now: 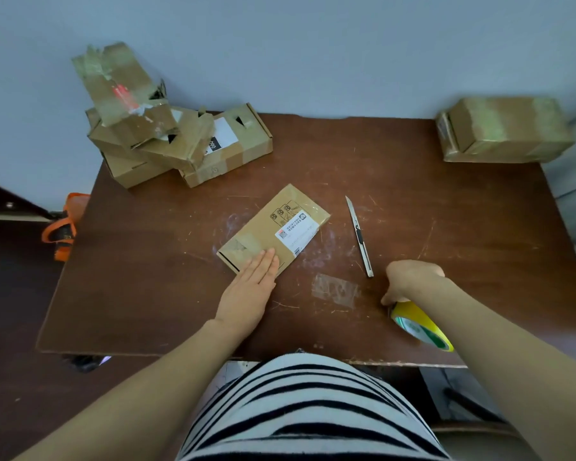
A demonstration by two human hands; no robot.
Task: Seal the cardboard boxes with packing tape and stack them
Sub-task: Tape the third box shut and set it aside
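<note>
1. Presently, jumbled brown cardboard boxes (180, 144) at ten o'clock: unstacked.
2. Left hand (250, 287), fingers flat, presses the slim brown labelled cardboard box (280, 224) at the centre of the dark wooden table (147, 277). Judged light, stiff; best held by its long edges.
3. Right hand (409, 281) grips the yellow-green packing tape roll (419, 324) at four o'clock.
4. Taped brown box (506, 131) at two o'clock.

Scratched brown table (140, 267) — an orange-and-black object (61, 227) beside its left edge.
</note>
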